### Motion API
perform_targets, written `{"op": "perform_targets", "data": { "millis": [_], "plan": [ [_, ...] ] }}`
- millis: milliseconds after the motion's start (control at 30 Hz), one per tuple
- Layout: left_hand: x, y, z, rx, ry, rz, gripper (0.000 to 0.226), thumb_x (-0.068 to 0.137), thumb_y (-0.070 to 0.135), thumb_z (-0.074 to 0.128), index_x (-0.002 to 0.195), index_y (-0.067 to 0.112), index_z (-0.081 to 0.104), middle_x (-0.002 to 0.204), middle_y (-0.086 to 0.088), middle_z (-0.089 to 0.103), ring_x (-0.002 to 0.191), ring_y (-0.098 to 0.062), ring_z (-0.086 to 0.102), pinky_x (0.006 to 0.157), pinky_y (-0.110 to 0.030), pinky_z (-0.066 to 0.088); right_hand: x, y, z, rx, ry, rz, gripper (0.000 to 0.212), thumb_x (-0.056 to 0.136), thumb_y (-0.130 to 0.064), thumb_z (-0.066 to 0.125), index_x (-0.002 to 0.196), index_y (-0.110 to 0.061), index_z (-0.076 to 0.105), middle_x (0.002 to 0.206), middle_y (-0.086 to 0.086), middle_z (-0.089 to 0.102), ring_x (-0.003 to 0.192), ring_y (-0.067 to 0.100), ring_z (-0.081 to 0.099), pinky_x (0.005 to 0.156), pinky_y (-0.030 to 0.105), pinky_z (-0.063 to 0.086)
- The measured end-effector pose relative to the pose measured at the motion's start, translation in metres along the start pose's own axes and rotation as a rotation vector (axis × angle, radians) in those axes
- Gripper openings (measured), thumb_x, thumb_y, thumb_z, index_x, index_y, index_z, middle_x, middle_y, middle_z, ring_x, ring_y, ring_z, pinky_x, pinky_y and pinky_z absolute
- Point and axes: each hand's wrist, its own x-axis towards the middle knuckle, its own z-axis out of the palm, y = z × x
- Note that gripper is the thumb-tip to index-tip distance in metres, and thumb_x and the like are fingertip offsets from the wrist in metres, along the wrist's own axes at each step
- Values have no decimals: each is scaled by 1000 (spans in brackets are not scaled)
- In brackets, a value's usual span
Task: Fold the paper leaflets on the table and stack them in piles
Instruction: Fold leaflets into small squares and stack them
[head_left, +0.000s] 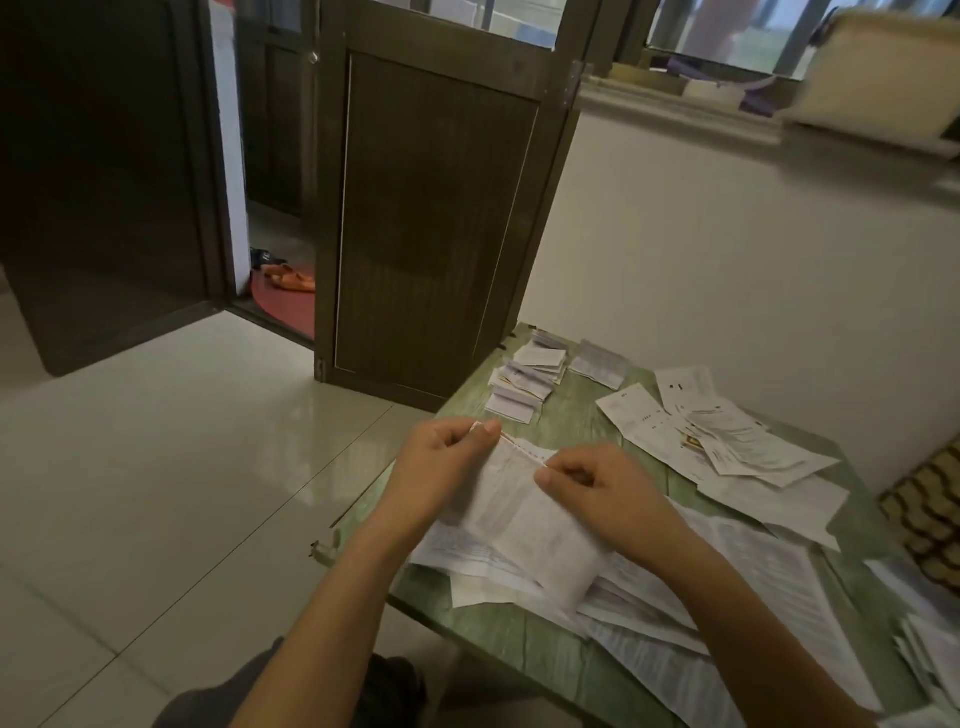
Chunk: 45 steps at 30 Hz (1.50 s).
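Observation:
A long white printed leaflet (524, 519) hangs between both hands above the green table (524, 644). My left hand (447, 462) pinches its far left corner between thumb and fingers. My right hand (597, 488) pinches the far right corner, fingers curled. The leaflet's near end curls down onto a heap of unfolded leaflets (701, 597). Small folded leaflets (530, 376) lie in piles at the table's far corner, with another folded pile (597, 364) beside them.
More flat leaflets (727, 436) are spread over the table's right side. A dark wooden door panel (431, 223) stands just beyond the table. Pale tiled floor (182, 441) lies to the left. A patterned cushion (930, 514) sits at the right edge.

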Motion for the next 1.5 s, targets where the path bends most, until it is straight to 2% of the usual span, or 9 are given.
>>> {"op": "perform_targets", "data": {
  "millis": [133, 267, 567, 667, 800, 1000, 1167, 1367, 1500],
  "plan": [
    [-1, 3, -8, -48, 18, -45, 45, 90, 34, 53, 82, -9, 64, 74, -12, 63, 64, -16, 57, 63, -21, 42, -16, 16, -7, 56, -34, 61, 34, 90, -20, 58, 65, 2, 60, 56, 13, 53, 51, 11, 48, 54, 24, 45],
    [-3, 6, -10, -55, 24, -54, 30, 90, 32, 55, 65, 19, 66, 59, 11, 66, 51, 3, 59, 65, -24, 39, -27, 18, -19, 125, -63, 136, 21, 90, -15, 58, 74, -11, 70, 56, -4, 66, 51, 3, 60, 53, 14, 48],
    [-1, 7, -18, -41, 50, -64, 35, 87, 34, 55, 73, 4, 65, 63, 5, 65, 56, -7, 59, 67, -24, 40, -30, 12, -44, 192, 159, 136, 10, 91, -19, 55, 91, -21, 64, 81, -2, 70, 77, 11, 65, 66, 17, 50],
    [-2, 4, -5, -20, -34, -90, 34, 84, 37, 56, 72, 6, 64, 74, -7, 66, 64, -15, 60, 67, -25, 44, -19, -8, -25, 73, -75, 95, 17, 91, -33, 55, 108, -34, 51, 96, -12, 60, 85, 0, 57, 65, 12, 44],
    [-2, 3, -4, -9, -65, -105, 32, 85, 35, 58, 74, 7, 67, 79, -9, 66, 70, -19, 61, 65, -24, 46, -8, -12, -5, -76, -145, 31, 21, 91, -30, 57, 71, -29, 51, 66, -12, 50, 58, -3, 44, 55, 12, 33],
    [0, 4, -29, -163, 198, -42, 23, 88, 29, 57, 80, 10, 68, 69, -2, 68, 59, -11, 59, 52, -15, 50, -20, 8, -10, 323, 64, 270, 24, 90, -26, 58, 78, -5, 59, 70, 4, 64, 60, 9, 58, 52, 19, 43],
    [-15, 11, 8, -68, -232, -172, 43, 74, 57, 49, 97, 23, 60, 91, 3, 69, 79, -12, 68, 63, -20, 56, -15, 3, 0, 728, 211, 379, 15, 92, -21, 57, 100, -11, 63, 94, 5, 73, 86, 22, 70, 78, 41, 57],
    [-17, 9, 16, -30, -145, -89, 14, 94, 27, 52, 87, 27, 63, 84, 12, 68, 65, 3, 66, 56, -14, 52, -14, -4, 13, 754, 168, 338, 16, 93, -17, 54, 106, -12, 60, 96, 6, 72, 88, 20, 70, 78, 38, 57],
    [-15, 7, 11, -43, -171, -163, 21, 97, 14, 46, 89, 20, 65, 86, -3, 68, 73, -15, 64, 61, -25, 53, -13, 1, 11, 852, 193, 381, 20, 93, -4, 50, 105, -15, 62, 96, 8, 72, 91, 25, 68, 82, 43, 55]
  ]
}}
